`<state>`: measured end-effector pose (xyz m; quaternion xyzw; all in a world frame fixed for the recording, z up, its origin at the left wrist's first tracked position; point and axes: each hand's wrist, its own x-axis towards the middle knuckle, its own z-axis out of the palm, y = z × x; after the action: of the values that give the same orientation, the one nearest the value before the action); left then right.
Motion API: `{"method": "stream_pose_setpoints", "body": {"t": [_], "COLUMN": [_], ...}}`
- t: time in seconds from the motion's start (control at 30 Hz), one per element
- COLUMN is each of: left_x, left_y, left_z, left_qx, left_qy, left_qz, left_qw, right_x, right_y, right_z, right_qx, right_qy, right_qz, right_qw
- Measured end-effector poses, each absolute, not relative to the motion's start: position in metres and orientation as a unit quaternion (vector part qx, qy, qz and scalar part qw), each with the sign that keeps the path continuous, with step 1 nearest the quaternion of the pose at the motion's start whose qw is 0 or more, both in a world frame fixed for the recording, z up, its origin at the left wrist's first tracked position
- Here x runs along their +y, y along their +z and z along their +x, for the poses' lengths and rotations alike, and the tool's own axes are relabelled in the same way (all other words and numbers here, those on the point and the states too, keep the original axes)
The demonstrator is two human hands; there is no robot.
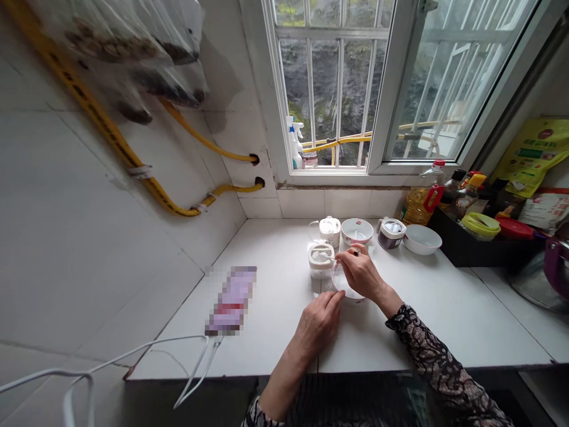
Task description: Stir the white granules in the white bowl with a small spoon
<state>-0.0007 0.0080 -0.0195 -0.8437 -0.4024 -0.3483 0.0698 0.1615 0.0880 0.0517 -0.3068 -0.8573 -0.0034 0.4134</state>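
My right hand (360, 273) pinches the handle of a small white spoon (328, 256), whose far end is at the mouth of an uncovered white seasoning jar (320, 270). Below that hand stands a white bowl (338, 284) with a pinkish rim, partly covered by my fingers. My left hand (317, 320) grips this bowl at its near left edge. Behind are another white seasoning jar (329, 230), a flowered bowl (357, 228) with something white inside, a jar with dark contents (391, 235) and a plain white bowl (422, 240).
A pixelated purple phone-like object (233, 299) lies left on the white counter (275, 332), near a white cable (195, 379). On the right stand an oil bottle (420, 198), a black condiment box (462, 246) and a glass pot lid (540, 284). A window (333, 101) is behind.
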Motion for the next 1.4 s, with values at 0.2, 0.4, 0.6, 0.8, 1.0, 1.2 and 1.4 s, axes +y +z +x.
{"method": "stream_pose_setpoints", "body": {"t": [0.2,0.4,0.6,0.8,1.0,1.2,1.4], "left_x": [0.007,0.007,0.008,0.008,0.007,0.007,0.007], "left_y": [-0.019,-0.019,-0.018,-0.019,-0.016,-0.015,-0.016], "left_z": [-0.001,-0.001,-0.002,0.000,0.000,0.000,0.000], "left_qx": [-0.405,-0.403,-0.390,-0.386,-0.383,-0.382,-0.386], "left_qy": [-0.350,-0.353,-0.365,-0.376,-0.379,-0.376,-0.373], "left_qz": [-0.842,-0.842,-0.843,-0.839,-0.839,-0.840,-0.840], "left_qw": [0.065,0.063,0.059,0.069,0.077,0.084,0.079], "right_x": [0.086,0.090,0.097,0.098,0.099,0.101,0.100], "right_y": [0.057,0.052,0.045,0.041,0.041,0.042,0.042], "right_z": [0.177,0.195,0.194,0.187,0.188,0.192,0.193], "right_qx": [-0.762,-0.686,-0.695,-0.703,-0.625,-0.600,-0.641], "right_qy": [0.072,0.178,0.164,0.216,0.325,0.349,0.280], "right_qz": [-0.383,-0.465,-0.495,-0.495,-0.518,-0.507,-0.517], "right_qw": [0.517,0.530,0.496,0.462,0.485,0.511,0.494]}}
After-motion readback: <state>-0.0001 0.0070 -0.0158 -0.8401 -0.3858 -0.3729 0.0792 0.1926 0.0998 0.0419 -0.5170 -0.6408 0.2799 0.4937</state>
